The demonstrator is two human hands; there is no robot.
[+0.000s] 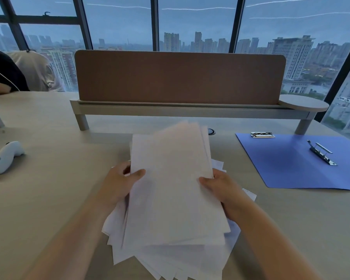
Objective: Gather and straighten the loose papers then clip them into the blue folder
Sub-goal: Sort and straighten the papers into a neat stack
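head view, papers: a thick, uneven stack of white papers (176,190) is held over the middle of a pale wooden desk (55,199), its upper sheets fanned at slightly different angles and its lower corners splaying out toward the near edge of the frame.
head view, left hand: the left hand (121,182) clasps the stack's left edge, thumb pressed on the top sheet and fingers curled behind it.
head view, right hand: the right hand (220,186) clasps the right edge in the same way, thumb on top, the other fingers hidden under the paper.
head view, folder: the blue folder (303,164) lies open and flat on the desk to the right of the stack, well apart from both hands, with no sheet on it.
head view, clips: a metal clip (262,134) sits at the folder's far left corner; a second metal lever clip (321,152) lies diagonally near its middle crease.
head view, desk fittings: a brown divider panel (180,77) stands on a grey rail across the far side of the desk, and a small round grommet (211,131) shows just behind the papers.
head view, left side: a white handheld controller (5,156) rests on the desk at far left.
head view, background: tall windows (194,23) frame a grey-blue city skyline.
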